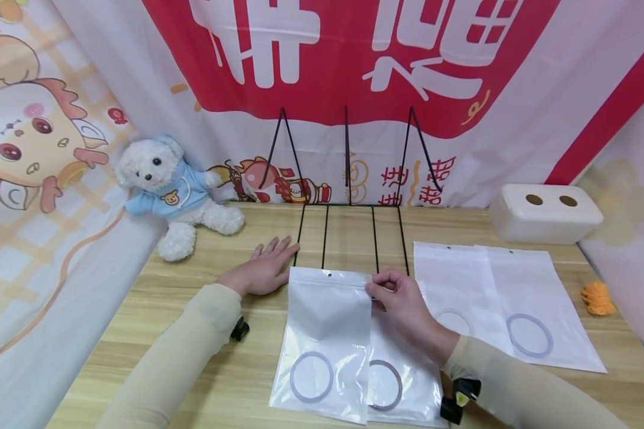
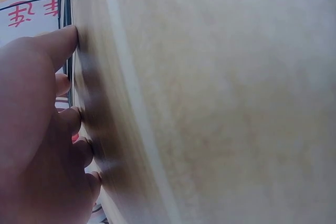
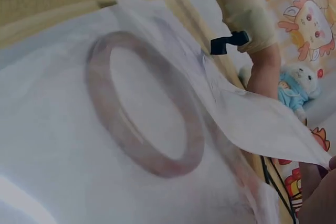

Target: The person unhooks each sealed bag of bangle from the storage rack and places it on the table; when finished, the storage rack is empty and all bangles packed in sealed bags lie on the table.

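Observation:
My right hand pinches the upper right corner of a white zip bag between thumb and fingers. A pale bangle shows through the lower part of that bag. Partly beneath it lies another zip bag with a darker bangle inside; the right wrist view shows a bangle through plastic, close up. My left hand rests on the wooden table with fingers spread, its fingertips at the left wire of a black wire rack. Nothing is held in it.
Two more white zip bags with bangles, a left one and a right one, overlap on the right. Behind them stands a white box with two holes. A white teddy bear sits back left; a small orange object lies far right.

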Motion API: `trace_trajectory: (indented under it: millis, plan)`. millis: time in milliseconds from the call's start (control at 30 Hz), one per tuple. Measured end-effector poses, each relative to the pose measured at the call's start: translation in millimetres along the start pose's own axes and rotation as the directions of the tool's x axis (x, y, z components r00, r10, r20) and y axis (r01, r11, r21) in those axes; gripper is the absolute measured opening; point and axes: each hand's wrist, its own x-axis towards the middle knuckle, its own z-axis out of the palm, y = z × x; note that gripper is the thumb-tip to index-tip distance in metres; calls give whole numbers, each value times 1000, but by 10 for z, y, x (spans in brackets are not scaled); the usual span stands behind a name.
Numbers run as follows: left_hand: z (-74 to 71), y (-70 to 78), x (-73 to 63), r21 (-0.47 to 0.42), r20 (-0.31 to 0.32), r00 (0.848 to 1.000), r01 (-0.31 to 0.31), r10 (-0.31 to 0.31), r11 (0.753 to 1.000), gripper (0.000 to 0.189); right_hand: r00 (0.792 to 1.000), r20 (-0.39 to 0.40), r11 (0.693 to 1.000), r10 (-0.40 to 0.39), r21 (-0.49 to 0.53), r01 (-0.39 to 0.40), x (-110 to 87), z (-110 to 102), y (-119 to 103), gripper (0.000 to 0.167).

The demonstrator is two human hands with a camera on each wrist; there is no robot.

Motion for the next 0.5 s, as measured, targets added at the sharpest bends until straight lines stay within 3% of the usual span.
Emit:
trace_trajectory:
  millis: [233,500]
  plan:
    - [10,-17,-10,-7,-15,1000,-15,14,1000,72,998,57,988,-33,-148,41,88,-54,89,13]
    - [13,-41,3,-6,-1,1000,-9,9,1000,72,992,94,926,-83,-361,112,204,-113,106,14]
